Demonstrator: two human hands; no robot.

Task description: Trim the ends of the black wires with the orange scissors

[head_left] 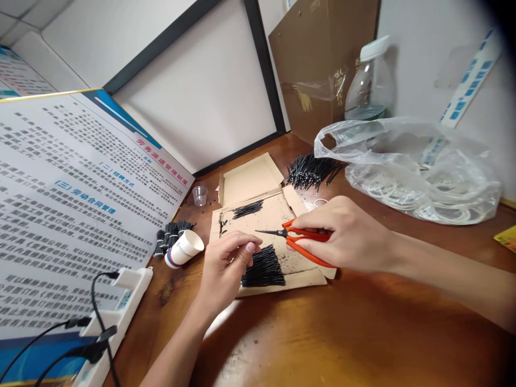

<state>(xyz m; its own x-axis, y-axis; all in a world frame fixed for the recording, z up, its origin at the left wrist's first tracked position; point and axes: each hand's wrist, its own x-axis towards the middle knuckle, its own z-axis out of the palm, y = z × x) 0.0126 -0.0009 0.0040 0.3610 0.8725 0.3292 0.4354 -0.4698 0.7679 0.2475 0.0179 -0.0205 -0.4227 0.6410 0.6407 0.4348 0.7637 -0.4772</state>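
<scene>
My right hand (346,234) is closed around the orange handles of a small pair of snips (300,239), whose dark tip points left. My left hand (226,263) is curled, fingertips pinched together just left of the tip; what it pinches is too small to make out. Under both hands lies a flattened cardboard box (262,215) with a fan of thin black wire pieces (264,267) beside my left hand and a smaller bunch of wires (248,208) farther back. Black specks are scattered over the cardboard.
A larger pile of black wires (312,171) lies behind a clear plastic bag of white rings (419,172). A tipped paper cup (184,249), tied wire bundles (169,236), a small clear cup (200,194), a power strip (116,312), a printed board (72,193), a bottle (371,80) and a brown box (318,59) surround the wooden table (322,333).
</scene>
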